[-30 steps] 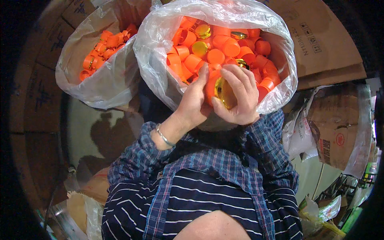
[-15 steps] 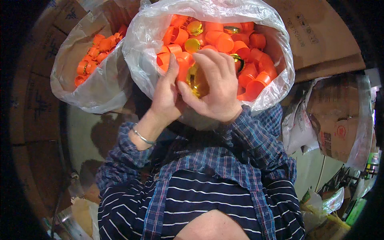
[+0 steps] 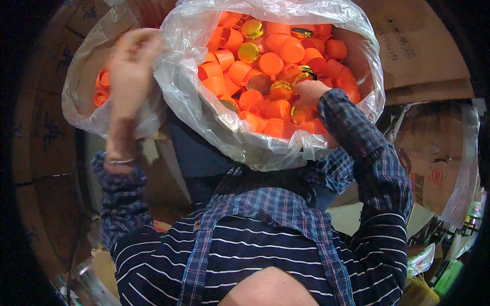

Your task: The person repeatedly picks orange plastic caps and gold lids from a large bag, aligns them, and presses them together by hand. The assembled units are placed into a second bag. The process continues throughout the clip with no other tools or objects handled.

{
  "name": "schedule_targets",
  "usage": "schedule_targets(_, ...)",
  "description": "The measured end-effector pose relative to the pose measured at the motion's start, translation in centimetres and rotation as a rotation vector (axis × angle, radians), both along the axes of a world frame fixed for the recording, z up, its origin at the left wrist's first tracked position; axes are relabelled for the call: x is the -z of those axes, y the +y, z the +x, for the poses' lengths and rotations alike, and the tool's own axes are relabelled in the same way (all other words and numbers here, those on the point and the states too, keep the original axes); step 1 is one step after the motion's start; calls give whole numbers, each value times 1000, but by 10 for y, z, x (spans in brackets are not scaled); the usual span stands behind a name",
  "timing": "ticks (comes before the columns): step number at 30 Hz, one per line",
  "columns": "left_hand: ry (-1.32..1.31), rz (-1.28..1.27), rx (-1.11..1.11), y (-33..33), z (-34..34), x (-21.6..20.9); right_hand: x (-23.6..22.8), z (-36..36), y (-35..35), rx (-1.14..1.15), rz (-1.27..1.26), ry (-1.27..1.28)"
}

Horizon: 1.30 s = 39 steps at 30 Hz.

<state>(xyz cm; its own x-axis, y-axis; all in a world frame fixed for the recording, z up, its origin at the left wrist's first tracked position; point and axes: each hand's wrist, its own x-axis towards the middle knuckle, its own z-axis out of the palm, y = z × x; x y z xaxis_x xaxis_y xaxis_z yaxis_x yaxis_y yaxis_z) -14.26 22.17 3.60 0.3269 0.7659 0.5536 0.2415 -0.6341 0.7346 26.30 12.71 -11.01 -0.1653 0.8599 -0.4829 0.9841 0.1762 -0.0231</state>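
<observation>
My left hand (image 3: 133, 69), smeared by motion, is over the smaller clear plastic bag (image 3: 84, 115) on the left, which holds orange cup-shaped caps (image 3: 103, 77). Whether anything is in its fingers does not show. My right hand (image 3: 310, 93) reaches into the right part of the larger plastic bag (image 3: 173, 76), which is filled with orange caps (image 3: 270, 64) and some shiny gold lids (image 3: 248, 52). Its fingers curl down among the caps beside a gold lid (image 3: 280, 91); what they hold is hidden.
Brown cardboard (image 3: 413, 56) stands behind the large bag at the right, with a carton (image 3: 434, 153) wrapped in clear plastic below it. More cardboard (image 3: 38, 132) lines the left side. Assorted packages (image 3: 451, 270) lie at the lower right.
My hands were together over the large bag's front with a gold-lidded piece between them. They have parted: the left swung left over the smaller bag, the right went right into the caps.
</observation>
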Motion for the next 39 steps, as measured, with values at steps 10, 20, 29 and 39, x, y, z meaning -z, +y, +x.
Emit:
schedule_targets(10, 1158, -58, 1014, -28, 209, 69, 59, 15, -2, -221, -35, 121)
schedule_targets(20, 1383, -210, 1243, -66, 234, 132, -16, 37, 27, 246, 399, 570)
schedule_targets(29, 1201, 239, 893, -60, 217, 135, -91, 11, -15, 492, 647, 1098)
schedule_targets(39, -428, -581, 1052, -82, 166, 114, -109, -88, -121, 931, 654, 1877)
